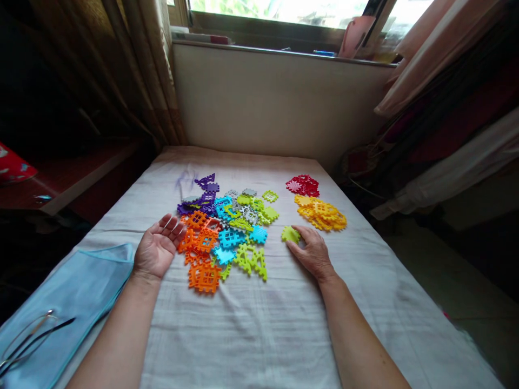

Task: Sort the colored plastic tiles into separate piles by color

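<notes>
My left hand [160, 246] rests palm up beside the orange interlocking plastic tiles [204, 276], its fingers stretched out with nothing in them. My right hand [312, 249] grips a lime-green interlocking tile [289, 234] at its edge, on or just above the sheet. Between my hands lies a mixed heap. Purple tiles [207, 200] are at its back left. Blue tiles [231, 237] lie in the middle, among grey tiles [249, 214] and more lime-green tiles [251, 259]. Right of the heap are a pile of yellow tiles [322, 212] and, behind it, red tiles [303, 185].
A white sheet [251, 335] covers the bed-like surface. On a light-blue cloth [97, 275] at the left lie eyeglasses [32, 340]. A wall [275, 102] with a window ledge closes the back. Curtains [141, 70] hang left, and clothes [441, 59] hang right.
</notes>
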The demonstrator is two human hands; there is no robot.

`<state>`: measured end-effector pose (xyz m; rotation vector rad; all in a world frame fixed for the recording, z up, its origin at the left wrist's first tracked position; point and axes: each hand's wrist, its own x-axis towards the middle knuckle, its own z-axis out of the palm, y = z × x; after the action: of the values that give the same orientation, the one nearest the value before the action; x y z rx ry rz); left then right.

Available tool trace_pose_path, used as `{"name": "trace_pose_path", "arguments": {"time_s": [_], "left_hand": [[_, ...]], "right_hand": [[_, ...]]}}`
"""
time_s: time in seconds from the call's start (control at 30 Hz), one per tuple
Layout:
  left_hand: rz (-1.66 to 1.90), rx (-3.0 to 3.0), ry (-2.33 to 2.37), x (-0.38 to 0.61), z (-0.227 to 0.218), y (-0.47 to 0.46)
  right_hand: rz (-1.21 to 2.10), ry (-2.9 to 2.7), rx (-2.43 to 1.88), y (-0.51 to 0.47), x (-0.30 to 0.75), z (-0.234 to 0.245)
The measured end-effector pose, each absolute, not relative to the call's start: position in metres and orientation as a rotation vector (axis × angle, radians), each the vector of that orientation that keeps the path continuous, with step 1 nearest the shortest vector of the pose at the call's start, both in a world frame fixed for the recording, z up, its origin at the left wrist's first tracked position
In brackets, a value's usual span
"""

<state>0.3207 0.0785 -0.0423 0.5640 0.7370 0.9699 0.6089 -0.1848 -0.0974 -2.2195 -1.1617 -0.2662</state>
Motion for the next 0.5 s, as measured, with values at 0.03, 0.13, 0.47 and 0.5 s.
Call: {"name": "trace_pose_path", "arguments": {"time_s": [0.03, 0.13, 0.47, 0.5], "left_hand": [[0.967, 0.564, 0.736, 0.321, -0.042, 0.079], [0.964, 0.558, 0.736, 0.321, -0.042, 0.079], [0.978, 0.569, 0.742, 0.321, -0.041, 0.077], [0.976, 0.574, 0.743, 0.321, -0.041, 0.077]], "right_hand": [[-0.308, -1.109, -2.248, -0.185, 0.610, -0.098], [-0.393, -0.973, -2.351, -0.186, 0.612, -0.100], [-0.445, -0.975, -2.333, -0.183, 0.602, -0.091], [-0.455, -1.012, -2.279, -0.181, 0.596, -0.087]]}}
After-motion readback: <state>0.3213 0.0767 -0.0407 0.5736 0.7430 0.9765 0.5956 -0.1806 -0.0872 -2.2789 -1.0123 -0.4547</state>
